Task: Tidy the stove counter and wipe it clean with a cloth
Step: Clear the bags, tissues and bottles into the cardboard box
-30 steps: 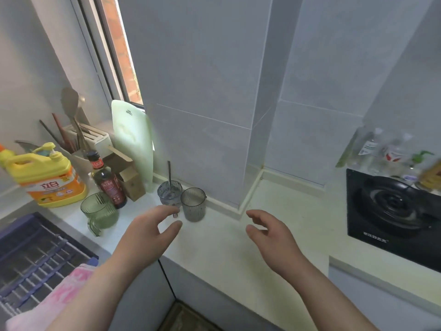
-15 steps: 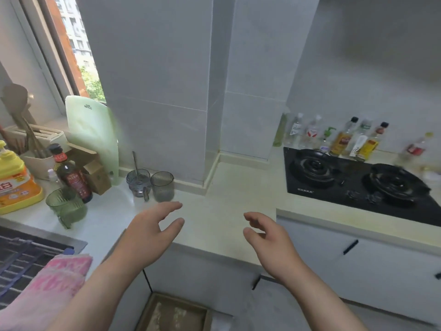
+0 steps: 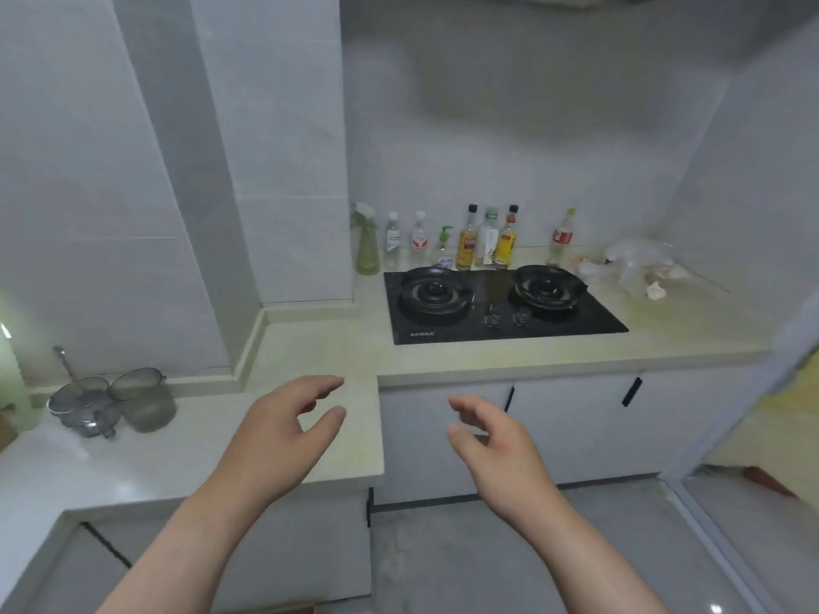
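A black two-burner gas stove (image 3: 501, 305) is set into the pale counter (image 3: 328, 343) at the back right. Behind it stands a row of several bottles (image 3: 469, 241), with a green spray bottle (image 3: 367, 241) at its left end. Crumpled clear plastic and small scraps (image 3: 638, 263) lie on the counter right of the stove. My left hand (image 3: 283, 432) hovers open over the counter's near corner. My right hand (image 3: 496, 440) is open in front of the cabinet doors. Neither hand holds anything. No cloth is in view.
Two grey cups (image 3: 115, 403), one with a utensil in it, stand by the wall at the left. White cabinet doors with black handles (image 3: 629, 392) run below the stove counter. Grey floor (image 3: 487, 547) lies below, with a doorway (image 3: 753, 436) at the right.
The view has swung right, away from the sink, detergent and pink cloth, so the stove counter now fills the middle. Both hands stay open and empty in front of me.
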`<act>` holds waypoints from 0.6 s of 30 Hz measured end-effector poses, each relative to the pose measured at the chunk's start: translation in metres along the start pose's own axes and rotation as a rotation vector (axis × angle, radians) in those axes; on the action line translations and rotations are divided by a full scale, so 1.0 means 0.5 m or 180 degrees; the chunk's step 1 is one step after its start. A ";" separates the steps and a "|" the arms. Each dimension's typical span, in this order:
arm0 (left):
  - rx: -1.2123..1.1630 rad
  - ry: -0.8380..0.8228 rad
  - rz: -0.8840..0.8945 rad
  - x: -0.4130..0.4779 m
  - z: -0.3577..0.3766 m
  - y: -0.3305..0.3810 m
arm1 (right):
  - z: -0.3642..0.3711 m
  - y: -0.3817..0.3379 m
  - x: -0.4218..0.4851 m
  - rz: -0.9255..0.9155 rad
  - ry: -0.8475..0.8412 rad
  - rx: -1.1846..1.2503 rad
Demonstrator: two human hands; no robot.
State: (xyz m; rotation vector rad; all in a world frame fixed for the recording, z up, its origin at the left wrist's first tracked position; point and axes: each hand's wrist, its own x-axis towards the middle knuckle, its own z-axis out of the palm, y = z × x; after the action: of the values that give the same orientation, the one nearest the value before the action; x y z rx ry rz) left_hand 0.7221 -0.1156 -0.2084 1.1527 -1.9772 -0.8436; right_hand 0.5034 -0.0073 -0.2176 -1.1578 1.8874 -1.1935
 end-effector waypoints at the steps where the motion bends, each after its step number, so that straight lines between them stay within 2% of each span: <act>1: 0.0004 -0.0065 0.0061 0.002 0.025 0.022 | -0.031 0.014 -0.008 0.0015 0.0086 0.0014; 10: 0.0053 -0.0465 0.0658 0.019 0.252 0.202 | -0.306 0.130 -0.083 0.0119 0.0768 0.0022; 18: 0.0134 -0.0681 0.1158 0.032 0.429 0.340 | -0.503 0.223 -0.124 0.0230 0.1142 0.0003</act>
State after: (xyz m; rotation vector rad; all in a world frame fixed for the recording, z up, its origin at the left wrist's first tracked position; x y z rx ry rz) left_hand 0.4652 -0.0222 -0.1874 0.7124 -2.2972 -0.7588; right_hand 0.2812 0.1661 -0.2158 -0.9103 2.1686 -1.4354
